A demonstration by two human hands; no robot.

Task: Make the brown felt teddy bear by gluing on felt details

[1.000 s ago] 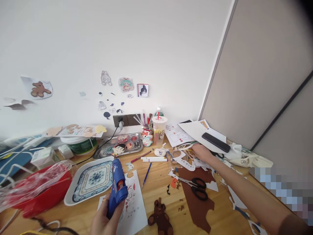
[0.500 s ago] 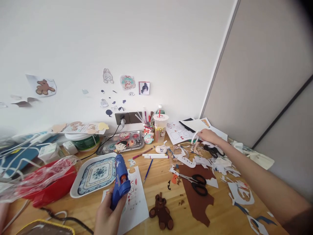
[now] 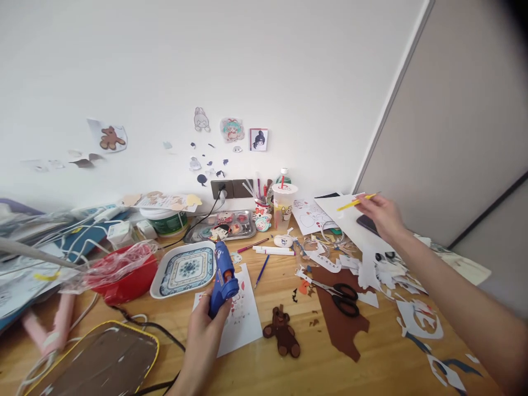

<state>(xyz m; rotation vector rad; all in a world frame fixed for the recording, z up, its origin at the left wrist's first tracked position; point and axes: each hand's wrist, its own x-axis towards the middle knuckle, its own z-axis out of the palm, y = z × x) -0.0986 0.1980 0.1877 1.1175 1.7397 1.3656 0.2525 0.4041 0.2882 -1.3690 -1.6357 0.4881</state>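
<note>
- Centrally, the left hand (image 3: 204, 335) gripped a blue glue gun (image 3: 223, 278), fingers wrapped round its handle, nozzle over a printed sheet (image 3: 243, 319) on the wooden surface (image 3: 280, 374).
- Right hand (image 3: 381, 214) was raised above white papers (image 3: 350, 220), fingers pinching a yellow stick (image 3: 355, 202).
- Between the hands lay a brown bear cutout (image 3: 282, 333), black scissors (image 3: 342, 291), brown felt (image 3: 342, 324) and paper scraps.
- Left of the gun: patterned tray (image 3: 183, 270), red bowl (image 3: 127, 275).
- Behind: drink cup (image 3: 284, 206), metal tray (image 3: 220, 226).
- No legible writing.
</note>
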